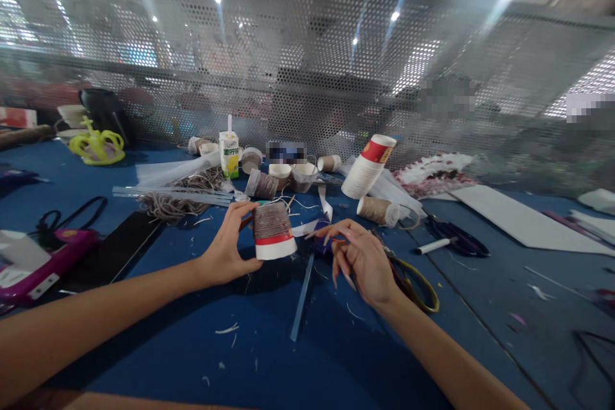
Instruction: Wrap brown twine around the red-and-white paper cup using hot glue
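Observation:
My left hand (pixel 225 251) is closed around a paper cup (pixel 273 230), its fingers at the far side and the thumb at the near rim. The cup is upside down and tilted. Grey-brown yarn wraps its narrower part, above a bare red and white band. To the right, my right hand (pixel 368 259) hovers with bent fingers apart and nothing visible in them. Just behind those fingertips lies a dark blue tool (pixel 321 240), partly hidden, seemingly a hot glue gun. A clear glue stick (pixel 302 301) extends from it towards me.
Behind the cup lie a yarn tangle (pixel 175 198), a juice carton (pixel 229 154) and a yarn-wrapped cup (pixel 261 184). A paper cup stack (pixel 368 168) leans at the back. Yellow-handled scissors (pixel 418 285) lie beside my right wrist; a purple glue gun (pixel 48 262) is left, white board (pixel 533 218) right.

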`<action>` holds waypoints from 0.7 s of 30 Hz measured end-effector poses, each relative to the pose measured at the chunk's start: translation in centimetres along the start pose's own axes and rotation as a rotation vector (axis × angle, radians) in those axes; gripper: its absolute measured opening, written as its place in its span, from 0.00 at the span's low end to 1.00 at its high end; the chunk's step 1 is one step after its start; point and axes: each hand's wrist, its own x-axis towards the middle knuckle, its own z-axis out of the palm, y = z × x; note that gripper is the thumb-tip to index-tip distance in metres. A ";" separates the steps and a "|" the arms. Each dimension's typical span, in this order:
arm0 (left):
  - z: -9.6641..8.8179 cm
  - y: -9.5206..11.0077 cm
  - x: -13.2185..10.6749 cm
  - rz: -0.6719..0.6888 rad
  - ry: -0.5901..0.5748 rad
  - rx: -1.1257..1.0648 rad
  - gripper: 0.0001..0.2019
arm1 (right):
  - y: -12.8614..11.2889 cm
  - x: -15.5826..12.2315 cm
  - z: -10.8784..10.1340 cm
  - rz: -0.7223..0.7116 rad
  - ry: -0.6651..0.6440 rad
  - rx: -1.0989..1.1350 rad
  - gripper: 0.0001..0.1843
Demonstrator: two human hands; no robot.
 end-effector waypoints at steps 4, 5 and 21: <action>0.1 -0.2 0.0 -0.031 -0.007 -0.026 0.39 | -0.1 -0.7 0.6 0.056 -0.256 0.022 0.11; 0.1 -0.2 0.0 -0.035 -0.007 -0.028 0.38 | -0.1 -0.8 0.8 0.070 -0.309 0.021 0.11; -0.1 0.0 0.1 -0.025 -0.024 -0.011 0.38 | -0.1 -0.1 0.1 0.004 0.067 0.048 0.16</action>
